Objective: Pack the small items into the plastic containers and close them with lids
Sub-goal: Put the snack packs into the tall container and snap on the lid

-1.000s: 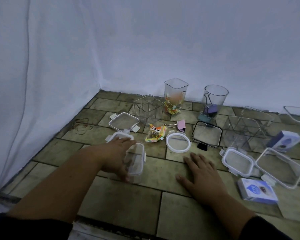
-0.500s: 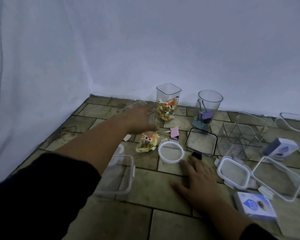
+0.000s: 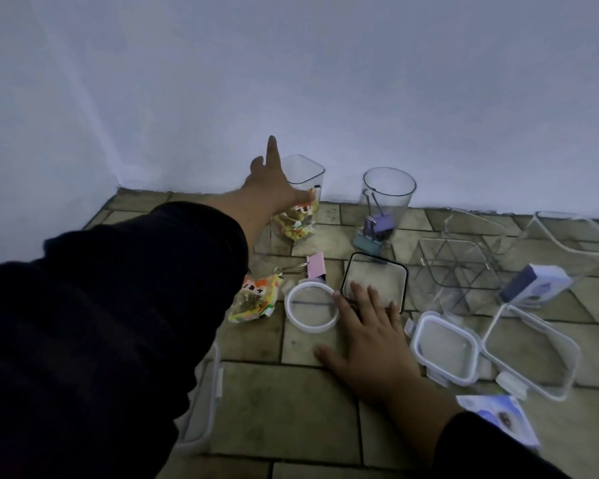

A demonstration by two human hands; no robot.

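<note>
Left hand, spread and unclenched, was held at the tall square clear plastic container of colourful packets, centre frame; a firm mid-wall wrap was judged best. Right hand was laid flat, released, on the tiled floor.

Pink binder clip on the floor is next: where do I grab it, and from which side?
Probably the wire handles. The pink clip lies flat on the tiles with them sticking out to the left, slightly raised, so fingers can get round them. Come down from above-left and pinch both handles together.
</note>
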